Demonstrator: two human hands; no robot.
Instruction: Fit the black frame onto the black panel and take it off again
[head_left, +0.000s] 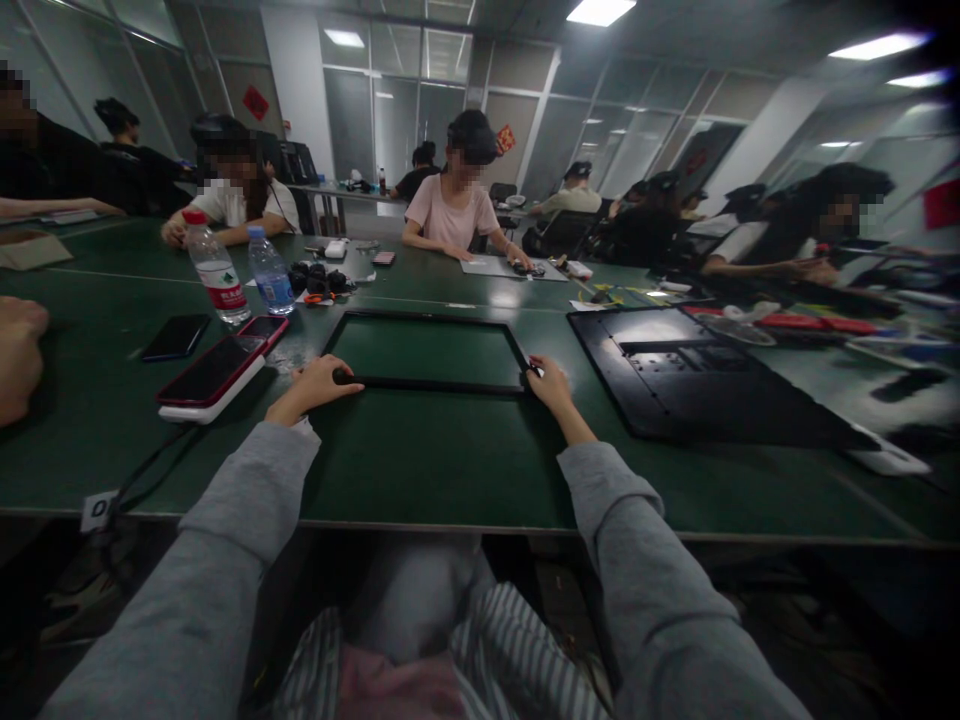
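A thin black rectangular frame, like a monitor bezel [442, 384], lies on the green table in front of me, with the tabletop showing through its opening. My left hand [322, 384] grips its near left corner, thumb along the near bar and fingers at the outer side. At the near right corner, my right hand [551, 382] is closed around the frame's right bar. To the right of the frame rests a large black panel [637, 400], flat on the table and apart from my hands.
Left of the frame are a red-edged phone [214, 368] on a white block, a dark phone [175, 337] and two bottles, one red-capped [217, 270], one blue-capped [271, 272]. Another person's hand [19, 355] rests at the left edge. Several people sit around the green table [450, 460].
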